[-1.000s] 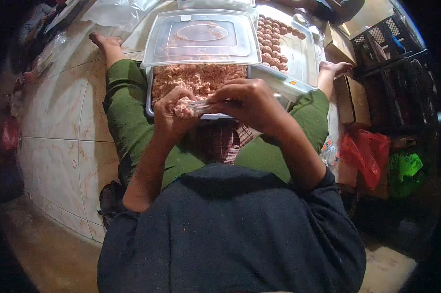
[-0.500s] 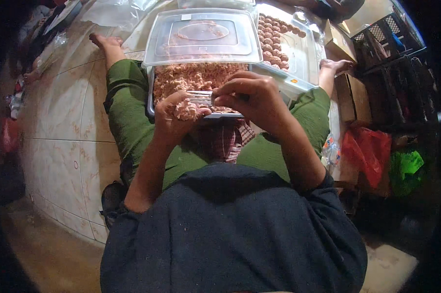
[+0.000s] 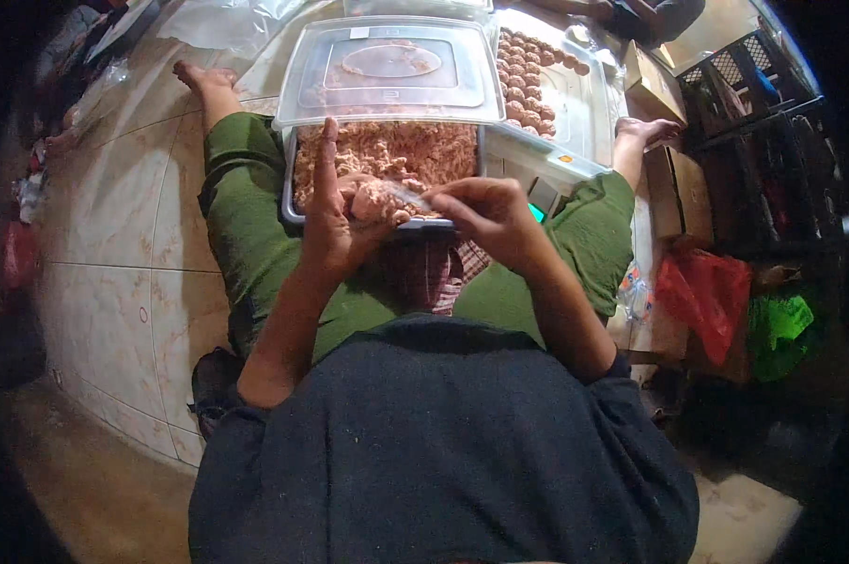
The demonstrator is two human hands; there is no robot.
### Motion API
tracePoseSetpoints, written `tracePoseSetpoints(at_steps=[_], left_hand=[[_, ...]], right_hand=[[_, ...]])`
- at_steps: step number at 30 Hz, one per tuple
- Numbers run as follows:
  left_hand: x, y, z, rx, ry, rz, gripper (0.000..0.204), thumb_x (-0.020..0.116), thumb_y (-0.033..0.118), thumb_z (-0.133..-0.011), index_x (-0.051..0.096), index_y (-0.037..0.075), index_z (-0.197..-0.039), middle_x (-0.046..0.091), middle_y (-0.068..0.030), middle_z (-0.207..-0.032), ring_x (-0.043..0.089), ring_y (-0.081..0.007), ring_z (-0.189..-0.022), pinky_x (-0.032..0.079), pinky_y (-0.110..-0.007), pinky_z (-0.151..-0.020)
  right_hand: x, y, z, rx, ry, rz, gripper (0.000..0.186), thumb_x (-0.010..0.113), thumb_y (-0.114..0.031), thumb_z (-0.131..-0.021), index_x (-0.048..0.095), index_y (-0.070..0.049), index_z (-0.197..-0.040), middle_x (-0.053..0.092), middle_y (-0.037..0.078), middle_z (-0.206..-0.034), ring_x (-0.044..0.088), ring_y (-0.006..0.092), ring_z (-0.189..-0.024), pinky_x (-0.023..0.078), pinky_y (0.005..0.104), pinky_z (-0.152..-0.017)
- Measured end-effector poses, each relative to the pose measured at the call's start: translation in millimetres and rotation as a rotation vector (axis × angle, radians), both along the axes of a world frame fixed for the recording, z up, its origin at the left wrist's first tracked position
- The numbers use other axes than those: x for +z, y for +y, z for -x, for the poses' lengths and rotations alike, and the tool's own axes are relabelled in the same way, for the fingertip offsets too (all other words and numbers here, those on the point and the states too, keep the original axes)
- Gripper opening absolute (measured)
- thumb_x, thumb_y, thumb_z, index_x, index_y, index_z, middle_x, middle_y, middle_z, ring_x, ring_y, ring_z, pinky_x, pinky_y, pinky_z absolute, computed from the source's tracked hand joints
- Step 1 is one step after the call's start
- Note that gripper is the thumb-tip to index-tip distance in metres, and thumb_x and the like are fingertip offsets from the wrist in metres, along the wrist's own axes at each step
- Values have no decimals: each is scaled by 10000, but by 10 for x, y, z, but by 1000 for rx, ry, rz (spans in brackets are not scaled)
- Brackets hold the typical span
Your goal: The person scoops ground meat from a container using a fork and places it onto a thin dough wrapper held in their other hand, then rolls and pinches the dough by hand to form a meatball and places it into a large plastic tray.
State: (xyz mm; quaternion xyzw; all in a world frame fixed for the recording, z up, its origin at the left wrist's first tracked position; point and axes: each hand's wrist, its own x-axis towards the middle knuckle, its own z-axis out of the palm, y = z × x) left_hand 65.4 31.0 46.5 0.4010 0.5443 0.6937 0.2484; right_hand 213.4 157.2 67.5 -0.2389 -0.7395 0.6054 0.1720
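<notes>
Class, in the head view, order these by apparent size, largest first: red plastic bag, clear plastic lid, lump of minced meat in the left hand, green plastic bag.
1. Clear plastic lid
2. Red plastic bag
3. Green plastic bag
4. Lump of minced meat in the left hand

Tiled floor [image 3: 105, 221], meat tub [image 3: 436, 226], clear tray [image 3: 573, 108]

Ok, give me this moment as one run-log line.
left hand: holding minced-meat lump | right hand: pinching pale utensil at lump | tub: minced meat, lid partly over | right: meatballs in clear container
</notes>
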Motion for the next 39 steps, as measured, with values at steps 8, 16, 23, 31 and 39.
tracePoseSetpoints(at_steps=[8,16,23,31,39], left_hand=[[-161,-85,249,-182,74,184,295,673,258,-755,597,14,-902,603,-41,-844,567,-93,-772,466,-245,-683],[-154,-87,222,-90,161,129,216,695,114,-702,585,18,-862,602,-31,-783,561,-89,-725,464,-251,-635],[-181,-18,168,3,131,27,548,741,45,-681,447,25,-1143,597,-77,-831,570,-132,-719,486,-261,-674],[-141,-19,159,40,102,60,911,724,88,-721,149,47,-1426,620,-109,-830,607,-143,-780,493,-279,-708],[-320,27,258,-45,176,129,213,719,116,-710,589,23,-851,617,-52,-790,583,-114,-728,472,-270,-653]], right_hand=[[-2,-168,122,2,263,-623,148,679,-106,-756,674,-56,-895,629,141,-832,632,267,-707,519,329,-632],[237,-66,159,110,172,-574,127,706,-65,-737,676,-32,-856,644,96,-807,640,189,-716,515,285,-621],[77,1,188,182,151,-642,104,680,-35,-761,679,-17,-863,656,85,-808,622,131,-713,500,256,-623],[-172,-158,149,28,66,-275,140,649,-53,-813,684,-27,-946,646,57,-804,568,79,-708,461,223,-621],[-266,-87,175,62,-6,-215,141,654,-47,-804,684,-18,-938,650,60,-807,584,99,-726,475,236,-644]])
